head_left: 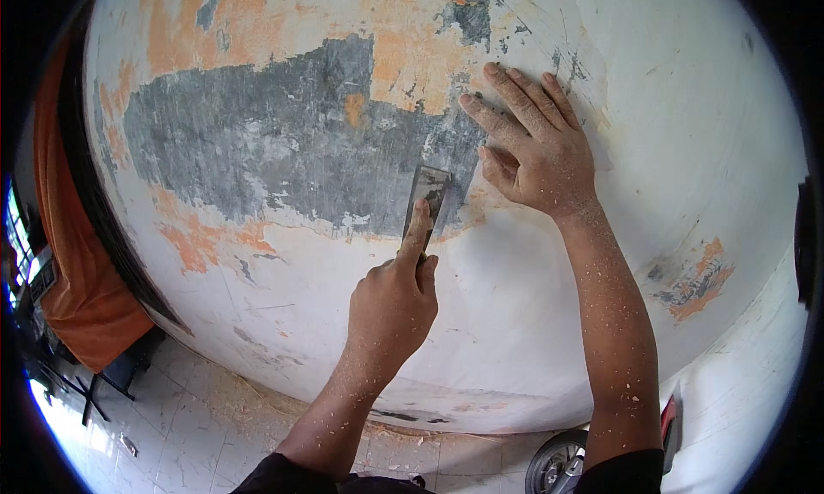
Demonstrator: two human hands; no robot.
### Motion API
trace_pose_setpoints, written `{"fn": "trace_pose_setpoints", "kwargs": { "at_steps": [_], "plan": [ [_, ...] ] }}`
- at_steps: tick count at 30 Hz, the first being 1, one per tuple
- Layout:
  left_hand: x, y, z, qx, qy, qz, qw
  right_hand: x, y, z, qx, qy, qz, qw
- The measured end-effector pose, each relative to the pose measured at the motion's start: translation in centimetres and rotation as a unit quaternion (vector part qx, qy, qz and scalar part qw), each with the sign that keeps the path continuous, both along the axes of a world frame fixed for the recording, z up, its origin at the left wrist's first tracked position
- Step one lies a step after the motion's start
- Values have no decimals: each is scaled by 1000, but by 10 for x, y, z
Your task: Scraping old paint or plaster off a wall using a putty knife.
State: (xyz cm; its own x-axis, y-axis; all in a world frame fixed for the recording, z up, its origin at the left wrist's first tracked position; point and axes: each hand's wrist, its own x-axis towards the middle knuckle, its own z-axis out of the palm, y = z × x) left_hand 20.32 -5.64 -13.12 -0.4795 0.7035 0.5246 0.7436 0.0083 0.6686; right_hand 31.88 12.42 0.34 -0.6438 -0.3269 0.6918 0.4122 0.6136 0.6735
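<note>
My left hand [393, 301] grips a flat metal scraper [429, 188], its index finger laid along the blade and its handle mostly hidden in the palm. The blade's far end rests on a grey bared patch [309, 140] of the wall [508, 268]. Up and to the right, my right hand [541, 140] lies on the wall with fingers spread, holding nothing. White and orange paint with ragged edges surrounds the grey patch. Dust and small flakes cling to both hands and forearms.
An orange curtain [84, 281] hangs beside a dark frame at the left. Below, paint debris [251, 397] lies on the tiled floor [174, 429] along the wall's foot. A vehicle's wheel [553, 462] stands at the bottom right. Dark metal legs [87, 394] show at the lower left.
</note>
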Motion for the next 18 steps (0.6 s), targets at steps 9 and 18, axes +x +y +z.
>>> {"fn": "trace_pose_setpoints", "kwargs": {
  "at_steps": [9,18],
  "plan": [
    [-6,2,-16,35,39,-19,998,1,-3,2,0,1,-3,1000],
    [-6,9,-17,61,72,5,996,2,-2,2,2,7,-2,1000]
  ]
}}
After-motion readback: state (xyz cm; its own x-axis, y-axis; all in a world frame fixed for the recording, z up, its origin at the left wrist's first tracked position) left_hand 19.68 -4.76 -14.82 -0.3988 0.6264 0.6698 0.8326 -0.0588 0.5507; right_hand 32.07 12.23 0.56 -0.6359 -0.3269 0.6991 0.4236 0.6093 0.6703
